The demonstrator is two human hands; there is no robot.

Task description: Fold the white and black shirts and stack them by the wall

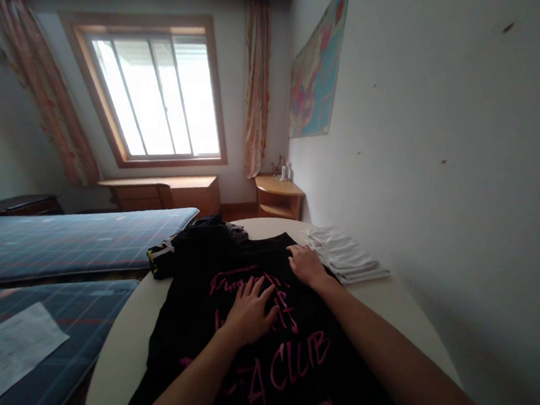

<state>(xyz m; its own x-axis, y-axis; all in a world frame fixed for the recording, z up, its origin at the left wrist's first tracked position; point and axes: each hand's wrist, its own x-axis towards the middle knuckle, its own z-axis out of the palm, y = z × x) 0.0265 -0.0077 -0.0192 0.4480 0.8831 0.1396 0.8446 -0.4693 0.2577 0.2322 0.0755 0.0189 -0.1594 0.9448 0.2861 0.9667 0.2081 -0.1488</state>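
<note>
A black T-shirt (pixel 261 380) with pink lettering lies spread out over a round, pale table (pixel 107 349). My left hand (pixel 250 314) rests flat on the middle of its print, fingers spread. Further up, near the shirt's right shoulder, my right hand (pixel 306 265) lies on the cloth with its fingers slightly bent. A heap of dark clothes (pixel 197 237) sits at the far left of the table, partly touching the shirt. Beside my right hand is a stack of folded white clothes (pixel 345 256).
To the left are mattresses with blue plaid covers (pixel 79 241), one bearing a sheet of paper (pixel 18 347). A white wall (pixel 464 211) runs close along the right. Beyond the table stand a small corner shelf (pixel 278 189) and a low wooden desk (pixel 193 187) under the window.
</note>
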